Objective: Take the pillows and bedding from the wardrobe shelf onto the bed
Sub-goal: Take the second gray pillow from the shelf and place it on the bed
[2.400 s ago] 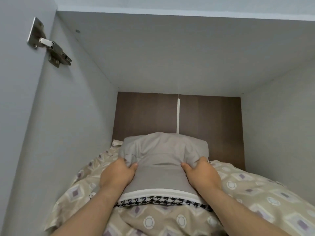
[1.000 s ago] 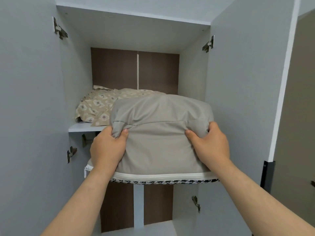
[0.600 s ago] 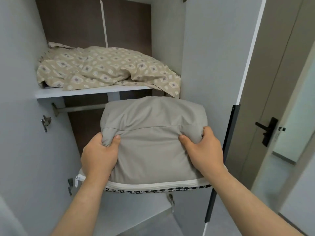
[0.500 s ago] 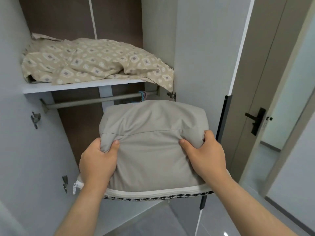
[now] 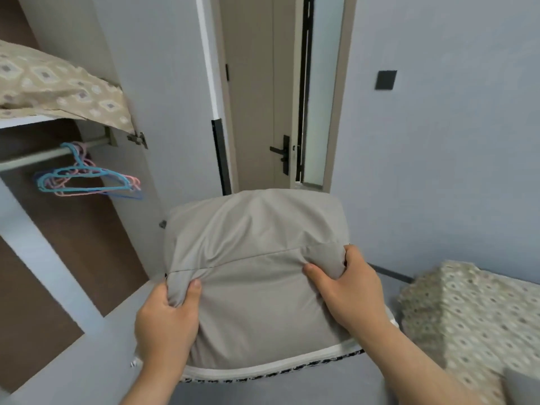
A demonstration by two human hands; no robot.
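Note:
I hold a grey pillow (image 5: 254,276) in front of me, out of the wardrobe; it has a white zip edge and a black-and-white houndstooth trim underneath. My left hand (image 5: 166,320) grips its left side, pinching a fold of fabric. My right hand (image 5: 347,290) grips its right side, thumb on top. A beige patterned blanket (image 5: 55,86) still lies on the wardrobe shelf (image 5: 23,121) at the upper left. A corner of the bed (image 5: 473,317), covered in patterned fabric, shows at the lower right.
Below the shelf, coloured hangers (image 5: 84,176) hang on a rail. The open wardrobe door (image 5: 157,92) stands left of centre. Behind it is a room door (image 5: 257,92) with a black handle, slightly ajar. A grey wall with a dark switch (image 5: 385,79) is on the right.
Both hands pulled the grey pillow off the shelf, lowered it, and carried it to the right away from the wardrobe. The view swung right; the bed corner came into sight.

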